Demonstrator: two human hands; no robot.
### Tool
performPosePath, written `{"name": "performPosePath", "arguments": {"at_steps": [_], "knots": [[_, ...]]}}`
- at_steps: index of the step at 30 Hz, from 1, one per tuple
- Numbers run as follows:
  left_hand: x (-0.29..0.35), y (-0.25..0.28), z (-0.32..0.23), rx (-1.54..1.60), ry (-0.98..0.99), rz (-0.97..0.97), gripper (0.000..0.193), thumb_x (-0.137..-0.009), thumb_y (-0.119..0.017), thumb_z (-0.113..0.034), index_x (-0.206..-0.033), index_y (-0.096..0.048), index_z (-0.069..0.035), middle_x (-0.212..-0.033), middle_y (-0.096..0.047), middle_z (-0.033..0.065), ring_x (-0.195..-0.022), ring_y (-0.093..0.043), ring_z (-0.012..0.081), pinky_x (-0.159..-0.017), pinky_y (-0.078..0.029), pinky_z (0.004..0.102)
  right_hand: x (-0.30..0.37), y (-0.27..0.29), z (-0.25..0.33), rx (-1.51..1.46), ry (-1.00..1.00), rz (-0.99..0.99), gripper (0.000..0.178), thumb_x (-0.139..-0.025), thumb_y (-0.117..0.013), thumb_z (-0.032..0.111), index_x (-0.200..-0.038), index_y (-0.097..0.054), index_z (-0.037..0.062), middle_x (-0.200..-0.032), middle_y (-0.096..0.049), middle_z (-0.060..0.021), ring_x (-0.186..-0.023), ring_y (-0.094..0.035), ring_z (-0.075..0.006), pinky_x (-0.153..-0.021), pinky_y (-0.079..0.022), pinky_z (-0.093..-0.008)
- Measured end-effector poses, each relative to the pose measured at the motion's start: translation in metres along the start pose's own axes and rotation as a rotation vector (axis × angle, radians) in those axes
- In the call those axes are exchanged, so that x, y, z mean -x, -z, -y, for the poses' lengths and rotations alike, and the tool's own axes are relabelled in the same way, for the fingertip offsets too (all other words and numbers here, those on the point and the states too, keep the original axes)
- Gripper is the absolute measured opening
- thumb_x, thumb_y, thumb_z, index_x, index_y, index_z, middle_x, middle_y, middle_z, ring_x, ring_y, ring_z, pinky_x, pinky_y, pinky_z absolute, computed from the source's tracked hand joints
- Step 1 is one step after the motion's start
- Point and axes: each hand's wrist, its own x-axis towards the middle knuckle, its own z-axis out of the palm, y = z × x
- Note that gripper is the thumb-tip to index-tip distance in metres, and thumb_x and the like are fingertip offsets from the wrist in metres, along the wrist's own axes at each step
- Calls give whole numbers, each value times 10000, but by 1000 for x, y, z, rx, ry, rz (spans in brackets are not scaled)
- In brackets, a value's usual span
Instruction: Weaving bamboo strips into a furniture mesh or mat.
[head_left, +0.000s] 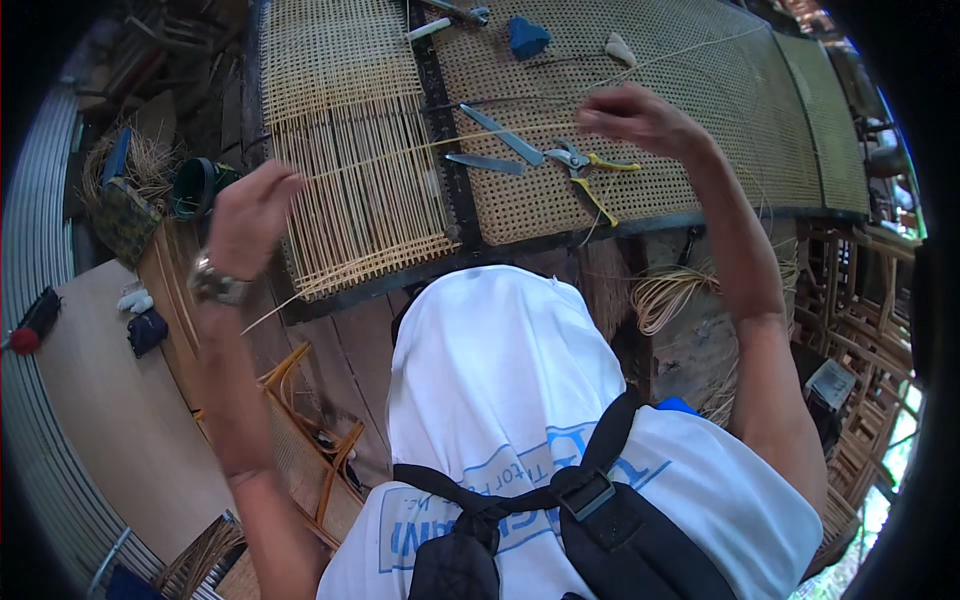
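Observation:
A thin, pale cane strand (400, 152) stretches between my two hands across a wooden-framed panel. My left hand (250, 222), with a watch on its wrist, is closed on the strand's left part beside the panel's left edge. My right hand (637, 118), slightly blurred, pinches the strand farther right, above the woven cane mesh (545, 200). Under the strand, at left, lies a section of open, lengthwise cane strips (365, 195), with denser weaving at its far end. Between my hands, pruning shears with yellow handles (608, 163) and two grey metal blades (507, 137) rest on the mesh.
A blue lump (527, 38), a whitish piece (620, 48) and a white stick (428, 29) lie at the far side. Coiled cane (670, 300) hangs below the near edge at right. A dark green bucket (195, 188) stands at left; a rattan chair frame (320, 470) is below.

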Motion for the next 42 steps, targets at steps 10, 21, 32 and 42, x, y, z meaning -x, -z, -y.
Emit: {"name": "performPosePath", "arguments": {"at_steps": [10,21,32,42], "knots": [[148,167,416,-843,980,-63,274,-953,-516,-296,-1100,-641,-102,-1037,-650,224,-1032,-617,407,-830,-492,498,221,155,-103,353,-843,-121,344,-868,-722,341,-941,-700,6,-762,-643,-46,-713,-567,-128,-697,-481,-307],[-63,105,223,-903,-127,-626,471,-933,-592,-415,-1309,-575,-133,-1275,-612,151,-1168,-578,332,-998,-454,441,28,142,-168,910,-173,-558,554,-922,-616,469,-1290,-585,56,-1297,-597,-188,-1192,-581,-328,-995,-463,-401],[108,-167,67,-602,62,-178,157,-815,-687,-189,-951,-672,-113,-1203,-616,50,-1173,-546,235,-962,-434,414,-157,-224,-64,-519,-95,287,414,-961,-628,323,-1254,-621,32,-1127,-677,-91,-1048,-639,-189,-920,-516,-322],[73,-124,32,-816,-175,-123,117,-784,-594,-115,-900,-594,-127,-804,-539,18,-798,-598,167,-707,-446,327,-192,-280,-41,-598,70,610,362,-955,-634,280,-1259,-634,83,-1128,-665,-52,-1025,-626,-179,-920,-519,-291]]}}
